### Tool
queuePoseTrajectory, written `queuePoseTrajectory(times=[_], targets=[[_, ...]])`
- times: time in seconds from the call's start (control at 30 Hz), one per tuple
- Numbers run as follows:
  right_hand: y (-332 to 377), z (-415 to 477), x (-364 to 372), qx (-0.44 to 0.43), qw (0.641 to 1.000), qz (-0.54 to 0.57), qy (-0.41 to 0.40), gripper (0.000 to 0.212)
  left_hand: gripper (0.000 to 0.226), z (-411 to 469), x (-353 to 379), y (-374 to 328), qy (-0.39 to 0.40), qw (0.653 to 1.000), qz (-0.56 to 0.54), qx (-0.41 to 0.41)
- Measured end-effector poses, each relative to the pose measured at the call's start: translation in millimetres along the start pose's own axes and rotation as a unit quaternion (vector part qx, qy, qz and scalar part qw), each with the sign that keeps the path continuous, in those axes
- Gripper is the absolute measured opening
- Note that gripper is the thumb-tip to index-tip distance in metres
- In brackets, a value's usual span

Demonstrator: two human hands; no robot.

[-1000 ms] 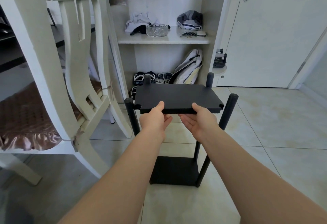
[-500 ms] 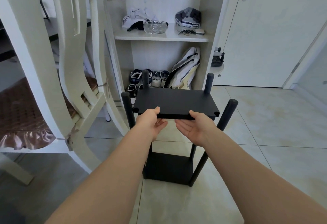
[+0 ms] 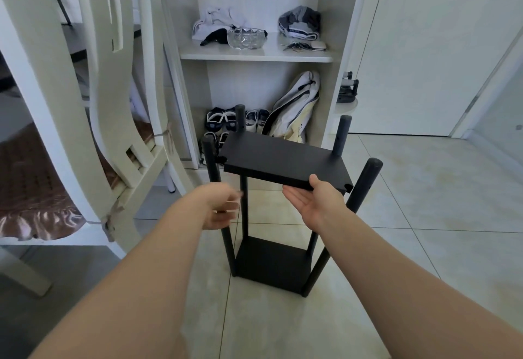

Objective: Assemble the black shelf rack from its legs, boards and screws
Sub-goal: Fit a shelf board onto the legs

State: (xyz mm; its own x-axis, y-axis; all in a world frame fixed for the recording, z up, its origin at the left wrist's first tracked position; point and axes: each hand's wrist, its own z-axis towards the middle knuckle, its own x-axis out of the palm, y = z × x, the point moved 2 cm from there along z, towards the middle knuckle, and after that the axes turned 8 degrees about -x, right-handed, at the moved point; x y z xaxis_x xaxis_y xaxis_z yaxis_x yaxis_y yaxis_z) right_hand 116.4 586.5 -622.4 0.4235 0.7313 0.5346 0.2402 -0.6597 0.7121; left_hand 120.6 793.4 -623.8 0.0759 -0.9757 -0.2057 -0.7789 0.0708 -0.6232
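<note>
The black rack stands on the tiled floor, its bottom board (image 3: pixel 270 262) fixed between four upright black legs. A loose black shelf board (image 3: pixel 283 160) hangs tilted among the leg tops, with its right end lower. My right hand (image 3: pixel 314 203) holds its near edge, thumb on top and fingers underneath. Away from the board, my left hand (image 3: pixel 223 208) is blurred in front of the front-left leg (image 3: pixel 210 160), fingers loosely spread. The front-right leg (image 3: pixel 365 183) stands just right of the board's notched corner.
A white chair (image 3: pixel 93 109) with a brown cushion stands close on the left. Behind the rack is an open white cabinet (image 3: pixel 254 55) with shoes, a bag and a glass bowl. A white door (image 3: pixel 424 47) is at the right. Bare tiles lie to the right.
My left hand has let go of the board and dropped left to the front-left leg. The board now tilts, held by my right hand alone.
</note>
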Motion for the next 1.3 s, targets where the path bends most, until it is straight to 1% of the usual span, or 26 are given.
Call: queuePoseTrajectory(times=[0.03,0.07,0.1,0.13,0.17,0.2,0.23,0.33,0.57,0.63,0.7,0.77,0.93,1.1,1.3], targets=[[0,0,0,-0.001,1.000,0.003,-0.001,0.033,0.023,5,-11,0,-0.063,0.998,-0.017,0.012],[0,0,1,-0.001,1.000,0.004,-0.002,0.033,0.024,11,-20,-4,-0.132,0.989,-0.046,0.045],[-1,0,2,-0.002,1.000,0.005,-0.002,0.033,0.027,16,-29,-10,-0.180,0.976,-0.073,0.095],[-1,0,2,-0.002,1.000,0.005,-0.002,0.033,0.030,19,-33,-16,-0.191,0.965,-0.095,0.153],[-1,0,3,-0.002,1.000,0.007,-0.002,0.033,0.031,20,-35,-21,-0.176,0.956,-0.117,0.204],[-1,1,3,-0.003,1.000,0.008,-0.003,0.033,0.030,18,-34,-24,-0.152,0.951,-0.135,0.235],[-1,1,4,-0.003,1.000,0.010,-0.004,0.033,0.029,17,-32,-25,-0.129,0.949,-0.149,0.245],[0,2,4,-0.004,1.000,0.014,-0.006,0.034,0.028,17,-28,-22,-0.099,0.947,-0.170,0.255],[5,5,-2,-0.012,1.000,0.020,-0.011,0.032,0.022,15,-24,-16,-0.094,0.939,-0.182,0.276],[6,6,-3,-0.015,1.000,0.021,-0.016,0.031,0.025,12,-22,-13,-0.099,0.937,-0.187,0.277],[7,5,-3,-0.016,1.000,0.021,-0.016,0.030,0.034,8,-21,-10,-0.102,0.936,-0.190,0.278],[7,5,-2,-0.017,1.000,0.020,-0.015,0.031,0.038,6,-20,-7,-0.099,0.937,-0.186,0.281],[6,5,-2,-0.024,0.999,0.013,-0.022,0.032,0.030,1,-17,-3,-0.104,0.935,-0.186,0.282],[8,4,-4,-0.022,0.999,0.009,-0.030,0.032,0.040,-5,-15,2,-0.106,0.936,-0.177,0.286],[11,5,-5,-0.024,0.999,0.012,-0.035,0.032,0.038,-10,-9,5,-0.106,0.932,-0.194,0.288]])
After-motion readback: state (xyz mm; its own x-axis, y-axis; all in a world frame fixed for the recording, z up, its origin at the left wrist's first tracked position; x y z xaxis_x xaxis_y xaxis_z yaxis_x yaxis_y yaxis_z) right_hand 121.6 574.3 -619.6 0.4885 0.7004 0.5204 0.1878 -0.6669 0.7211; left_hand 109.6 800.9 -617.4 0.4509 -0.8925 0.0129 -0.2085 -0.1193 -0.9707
